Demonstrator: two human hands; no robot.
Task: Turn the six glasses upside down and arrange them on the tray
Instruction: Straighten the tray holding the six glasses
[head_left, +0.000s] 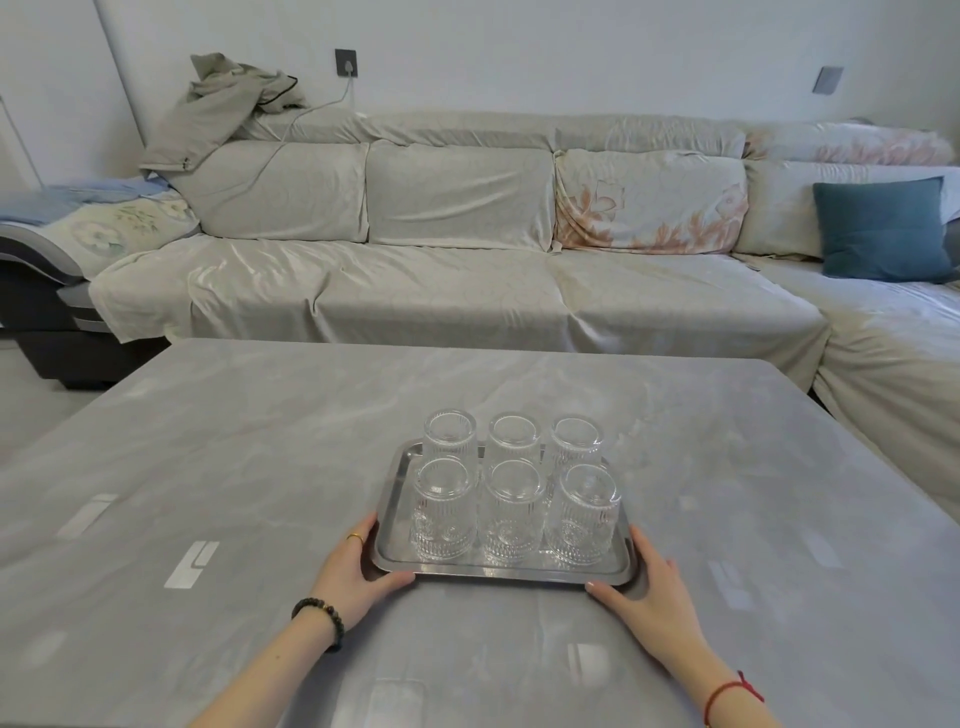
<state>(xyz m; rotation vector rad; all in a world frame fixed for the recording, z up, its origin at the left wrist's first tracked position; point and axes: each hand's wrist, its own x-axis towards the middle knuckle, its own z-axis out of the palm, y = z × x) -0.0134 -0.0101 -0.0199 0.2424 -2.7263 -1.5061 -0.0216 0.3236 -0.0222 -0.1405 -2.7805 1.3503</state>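
Hands rest spread wide against the near corners of the rectangular silver metal tray (498, 572): left hand (353, 569) and right hand (652, 587), each with thumb at the near rim and fingers along the side. Six clear ribbed glasses (511, 512) stand upside down on it, in two rows of three. The tray lies on the grey marbled table (260, 441), and a beige covered sofa (441, 280) is behind.

Six glasses (513, 514) stand upside down on the tray (498, 571), in two close rows of three. The tray lies on the table (208, 441). The left hand (358, 564) and right hand (649, 582) touch its near corners, fingers straight along its sides. A sofa (467, 280) stands behind.
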